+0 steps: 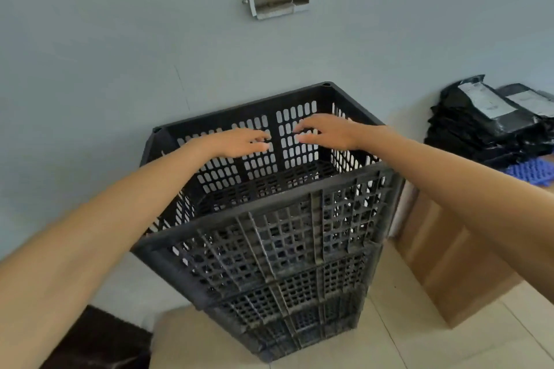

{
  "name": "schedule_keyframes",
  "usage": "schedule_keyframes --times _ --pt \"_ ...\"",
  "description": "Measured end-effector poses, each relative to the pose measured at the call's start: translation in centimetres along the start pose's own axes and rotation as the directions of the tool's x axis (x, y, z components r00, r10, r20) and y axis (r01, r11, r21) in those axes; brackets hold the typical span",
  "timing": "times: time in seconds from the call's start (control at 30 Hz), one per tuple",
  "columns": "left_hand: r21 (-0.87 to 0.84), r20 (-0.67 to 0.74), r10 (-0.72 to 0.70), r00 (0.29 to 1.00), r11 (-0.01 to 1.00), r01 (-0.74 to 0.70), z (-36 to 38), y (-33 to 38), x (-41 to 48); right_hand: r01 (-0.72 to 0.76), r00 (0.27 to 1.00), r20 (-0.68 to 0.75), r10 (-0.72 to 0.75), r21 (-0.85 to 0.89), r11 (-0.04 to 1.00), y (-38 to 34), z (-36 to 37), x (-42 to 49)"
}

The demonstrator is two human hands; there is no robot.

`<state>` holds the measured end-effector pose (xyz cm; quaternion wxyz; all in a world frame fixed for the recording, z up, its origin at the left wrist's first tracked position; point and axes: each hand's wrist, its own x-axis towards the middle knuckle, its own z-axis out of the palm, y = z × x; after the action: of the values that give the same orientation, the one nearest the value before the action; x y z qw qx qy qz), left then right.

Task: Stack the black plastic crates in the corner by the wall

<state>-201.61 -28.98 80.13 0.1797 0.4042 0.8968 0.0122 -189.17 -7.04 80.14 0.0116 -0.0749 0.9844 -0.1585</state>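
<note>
Head | crates (284, 237) stacked tight to wall (120, 54), likely for steadiness | left hand (239, 142), right hand (325, 133) hover loose-fingered, holding nothing

1 head-worn view, forward-down, close above crate stack (269, 252)

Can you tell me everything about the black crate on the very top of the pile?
The top crate is black plastic and looks dusty. Its walls and floor are full of small holes, like a grid, and it has a thick rim. It is open-topped, empty and upright, sitting on the other black crates stacked below, close to the grey wall. The left hand and right hand hang over its opening, fingers loosely spread; no touch shows.
</note>
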Motion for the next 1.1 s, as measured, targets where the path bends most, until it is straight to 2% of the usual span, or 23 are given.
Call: schedule_keyframes --times 0.07,0.13,0.2,0.27,0.37,0.43,0.5,0.57,0.7,0.8,0.97,1.03,1.1 --pt "-0.018 0.015 -0.018 1.0 1.0 0.018 0.9 2.0 -3.2 0.084 0.984 0.149 -0.101 0.117 0.99 -3.1 0.2 -2.3" --pt "-0.068 0.01 -0.045 0.999 0.997 0.046 2.1 3.7 -5.9 0.145 0.954 0.248 -0.17 0.116 0.983 -5.2 1.3 -4.5" --pt "-0.12 -0.004 -0.109 0.994 0.987 0.108 3.4 5.0 -8.3 0.206 0.936 0.277 -0.217 0.071 0.976 -6.3 2.4 -6.3" --pt "-0.169 -0.045 -0.19 0.981 0.969 0.18 4.8 6.2 -10.7 0.24 0.949 0.223 -0.222 -0.057 0.969 -6.8 3.2 -7.7" --pt "-0.209 -0.146 -0.266 0.953 0.95 0.233 7.5 7.3 -14.5 0.253 0.968 0.056 -0.246 -0.225 0.941 -6.7 3.9 -8.4" --pt "-0.107 -0.315 -0.26 0.913 0.965 0.238 9.2 7.4 -16.7 0.245 0.966 0.001 -0.257 -0.301 0.921 -6.6 4.4 -8.3" --pt "0.014 -0.482 -0.197 0.854 0.973 0.232 10.3 7.2 -17.6 0.239 0.966 -0.01 -0.257 -0.335 0.911 -6.7 4.7 -8.1" --pt "0.028 -0.547 -0.198 0.813 0.967 0.254 10.7 7.0 -17.6 0.234 0.966 -0.024 -0.256 -0.331 0.914 -6.8 4.8 -8.1" --pt "0.033 -0.505 -0.184 0.844 0.972 0.231 10.6 6.2 -17.3 0.205 0.971 -0.046 -0.235 -0.344 0.916 -7.0 4.9 -8.4" --pt "0.028 -0.488 -0.168 0.857 0.978 0.208 10.4 6.2 -17.5 0.141 0.987 -0.027 -0.157 -0.309 0.941 -7.8 5.1 -8.9" --pt "-0.003 -0.562 -0.201 0.802 0.971 0.241 11.6 6.2 -18.6 0.036 0.994 -0.083 -0.066 -0.321 0.947 -8.8 6.7 -10.6" --pt "-0.01 -0.519 -0.223 0.825 0.967 0.255 11.5 6.4 -19.7 0.042 0.993 -0.098 -0.069 -0.26 0.965 -9.7 6.9 -12.1" --pt "-0.042 -0.411 -0.21 0.887 0.976 0.212 10.7 6.9 -20.6 0.036 0.997 -0.063 -0.047 -0.156 0.987 -10.8 6.8 -13.1"
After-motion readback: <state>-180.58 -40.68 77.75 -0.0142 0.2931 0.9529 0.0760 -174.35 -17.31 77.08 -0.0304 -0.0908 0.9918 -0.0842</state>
